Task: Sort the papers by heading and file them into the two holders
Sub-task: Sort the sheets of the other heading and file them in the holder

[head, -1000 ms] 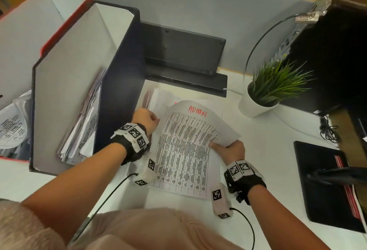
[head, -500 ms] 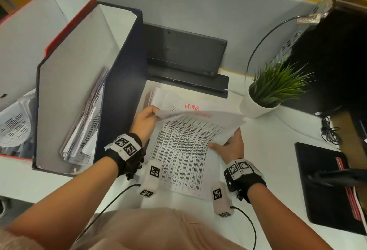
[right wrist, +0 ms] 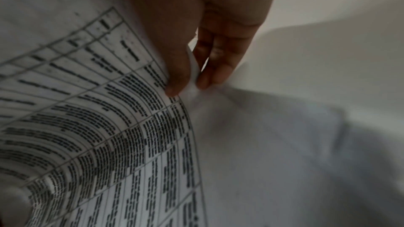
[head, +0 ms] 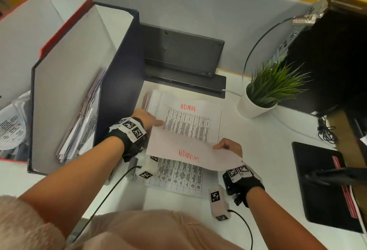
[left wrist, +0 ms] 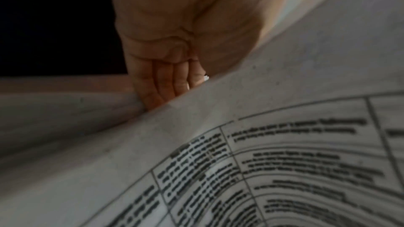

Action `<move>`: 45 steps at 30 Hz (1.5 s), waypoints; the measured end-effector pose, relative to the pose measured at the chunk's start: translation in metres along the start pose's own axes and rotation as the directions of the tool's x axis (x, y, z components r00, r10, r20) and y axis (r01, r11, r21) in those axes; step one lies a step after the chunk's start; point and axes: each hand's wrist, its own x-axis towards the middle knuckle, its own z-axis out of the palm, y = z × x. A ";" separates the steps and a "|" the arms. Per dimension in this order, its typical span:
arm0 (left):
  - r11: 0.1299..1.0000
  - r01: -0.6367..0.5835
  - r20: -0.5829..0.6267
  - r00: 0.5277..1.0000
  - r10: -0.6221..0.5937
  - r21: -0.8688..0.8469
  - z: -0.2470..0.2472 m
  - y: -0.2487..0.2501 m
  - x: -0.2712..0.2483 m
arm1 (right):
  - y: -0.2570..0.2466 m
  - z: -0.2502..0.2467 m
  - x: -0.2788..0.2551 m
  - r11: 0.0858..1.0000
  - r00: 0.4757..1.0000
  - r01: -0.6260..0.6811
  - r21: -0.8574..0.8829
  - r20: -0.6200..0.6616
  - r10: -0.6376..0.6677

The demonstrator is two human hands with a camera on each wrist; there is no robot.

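Note:
A stack of printed sheets (head: 190,122) lies on the white desk, its top sheet headed ADMIN in red. Over it curls a lifted ADMIN sheet (head: 184,148), folded back toward me with the heading showing through reversed. My left hand (head: 157,124) holds its upper left corner; in the left wrist view straight fingers (left wrist: 161,89) go behind the paper (left wrist: 284,161). My right hand (head: 219,147) pinches the right edge, thumb and fingers closed on it (right wrist: 188,85). The dark blue holder (head: 121,67) and the red holder (head: 65,23) stand to the left, each holding papers.
A black stand (head: 182,57) sits behind the stack against the grey partition. A potted plant (head: 264,94) stands at the right, with a dark computer case (head: 337,55), cables (head: 325,130) and a black pad (head: 321,186) beyond it.
The top sheet has been lifted off the stack and curled back toward me, uncovering another ADMIN sheet beneath. Both hands stayed on its edges, and the right hand rose slightly.

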 end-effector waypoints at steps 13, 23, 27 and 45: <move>0.959 -0.272 -0.125 0.952 0.281 0.081 0.012 -0.022 0.000 | -0.008 0.001 0.005 0.954 0.997 -0.072 0.292 -0.015 0.080; 0.900 -0.388 -0.095 0.922 0.376 -0.201 0.012 -0.032 -0.016 | 0.003 0.000 0.007 0.935 0.985 0.120 -0.334 -0.079 -0.154; 0.909 -0.303 0.046 0.943 0.329 -0.286 0.009 -0.032 -0.017 | 0.001 0.002 0.006 0.967 0.978 0.176 -0.184 -0.083 -0.194; 0.968 -0.007 0.032 0.999 0.015 -0.252 0.012 -0.018 0.002 | 0.006 -0.005 0.003 0.900 0.956 0.282 -0.332 0.018 -0.293</move>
